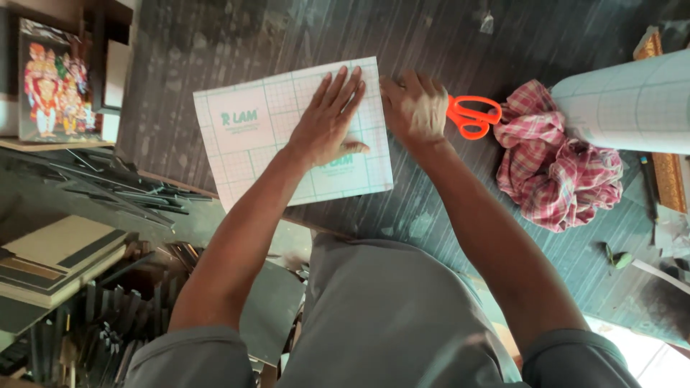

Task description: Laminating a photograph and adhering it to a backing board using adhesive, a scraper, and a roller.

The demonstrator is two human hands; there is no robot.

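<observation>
Your left hand (327,118) lies flat on the gridded backing sheet (287,136), fingers (345,82) spread and straight, pressing down rather than gripping. The sheet sits on the dark ribbed surface (431,43), its long axis running left to right under your palm, slightly tilted, near edge lower at the right. Just right of those fingers, your right hand (417,108) is curled closed at the sheet's right edge, over the orange-handled scissors (471,116); only the handle loops show past your knuckles, pointing right, blades hidden. Judging by this, the sheet is already a separate piece, apart from the roll, and is being held down; whether any cutting is going on at that edge you cannot tell. Farther right, a crumpled red checked cloth (557,165), then the gridded roll (625,100) lying on its side.
</observation>
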